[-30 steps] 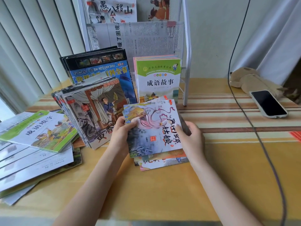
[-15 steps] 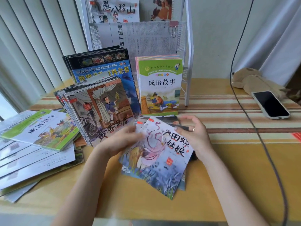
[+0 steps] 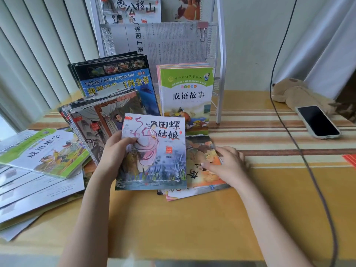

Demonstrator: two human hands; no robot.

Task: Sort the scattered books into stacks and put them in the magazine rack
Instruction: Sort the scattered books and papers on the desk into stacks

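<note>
The left hand [image 3: 117, 151] pinches the thin blue picture book with a pink-robed figure [image 3: 154, 153] by its left edge, raised just above the wooden desk [image 3: 192, 228]. The right hand [image 3: 225, 166], fingers spread, rests on the orange-covered book [image 3: 202, 160] topping a small loose pile. Squaring edges before stacking would help. Three leaning stacks stand near the white wire magazine rack [image 3: 221, 74]; one phone [image 3: 317, 122] lies far right

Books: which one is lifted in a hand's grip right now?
The blue-grey book with the pink-robed woman, held upright by the left hand. The orange-cover book lies flat under the right hand.
</note>
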